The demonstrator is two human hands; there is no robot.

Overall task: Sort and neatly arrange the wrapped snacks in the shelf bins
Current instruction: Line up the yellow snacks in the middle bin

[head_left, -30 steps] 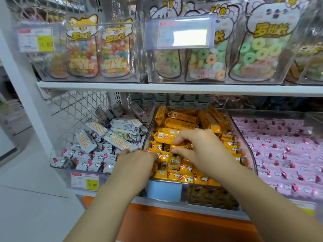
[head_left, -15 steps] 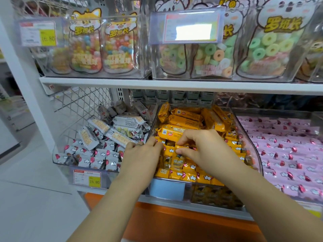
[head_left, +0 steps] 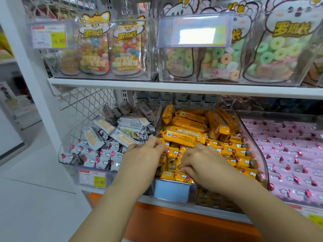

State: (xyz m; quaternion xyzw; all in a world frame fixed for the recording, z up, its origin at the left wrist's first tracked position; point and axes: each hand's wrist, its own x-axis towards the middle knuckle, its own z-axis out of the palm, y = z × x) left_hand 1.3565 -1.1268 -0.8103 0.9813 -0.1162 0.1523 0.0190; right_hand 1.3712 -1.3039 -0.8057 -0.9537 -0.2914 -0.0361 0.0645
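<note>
Small yellow pack [head_left: 172,159] lies long axis front-to-back near the front edge of the middle bin [head_left: 263,165], between both hands. Right hand [head_left: 204,163] fingers pinch its right side; left hand [head_left: 145,159] fingers curl just left, grip unclear

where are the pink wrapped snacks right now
In the head view, the pink wrapped snacks fill the far-right bin below the white shelf board, right beside the yellow snack bin.

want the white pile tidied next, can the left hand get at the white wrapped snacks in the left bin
Probably yes: the left hand is at the yellow snacks' left edge, right beside the white wrapped snacks, and their bin is open on top.
</note>
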